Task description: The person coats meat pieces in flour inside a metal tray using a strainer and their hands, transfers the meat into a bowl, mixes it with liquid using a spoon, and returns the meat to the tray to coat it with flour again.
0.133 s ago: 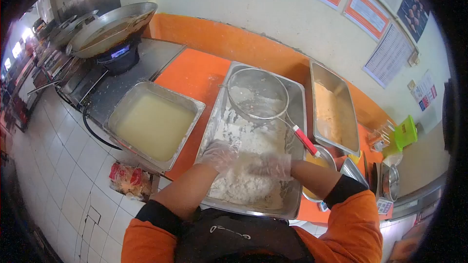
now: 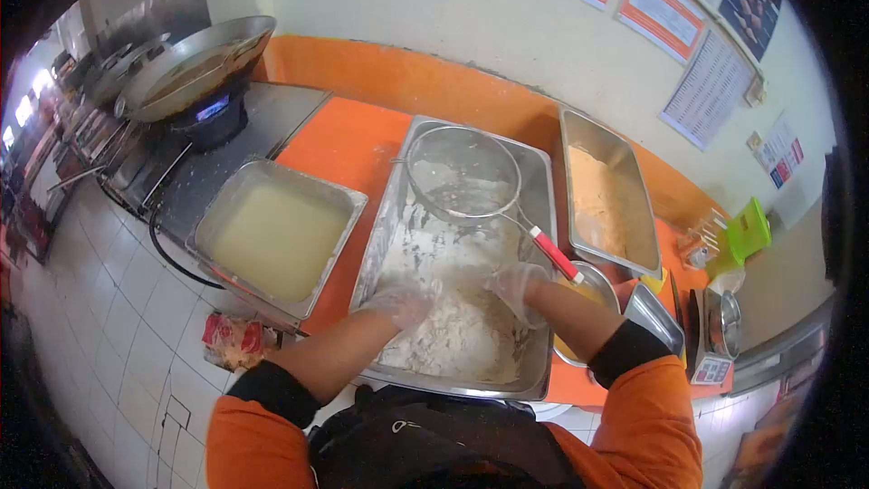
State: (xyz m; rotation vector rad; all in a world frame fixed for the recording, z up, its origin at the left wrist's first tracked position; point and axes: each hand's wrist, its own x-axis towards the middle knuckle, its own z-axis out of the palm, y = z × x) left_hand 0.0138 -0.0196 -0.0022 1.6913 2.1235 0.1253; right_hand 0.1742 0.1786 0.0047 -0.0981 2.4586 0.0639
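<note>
A deep steel tray point(image 2: 543, 204) holds white flour point(image 2: 457, 335), heaped and clumpy near my side. My left hand point(image 2: 405, 302), in a clear plastic glove, is in the flour by the tray's left wall. My right hand point(image 2: 514, 290), gloved likewise, is over the flour near the right wall. The fingers of both are blurred and partly lost in flour, so their grip does not show. Across the tray's far half rests a round wire sieve point(image 2: 463, 215), its red handle point(image 2: 555, 255) pointing right, over the rim.
Left of the tray stands a pan point(image 2: 358, 204) of pale liquid. A deep pan point(image 2: 654, 235) with orange powder is at the right, near a bowl point(image 2: 605, 285) and a scale point(image 2: 711, 369). A large wok point(image 2: 258, 29) sits on a burner at the back left.
My hands have moved apart over the flour, the right one drawing back toward the right wall. The whole view has shifted slightly.
</note>
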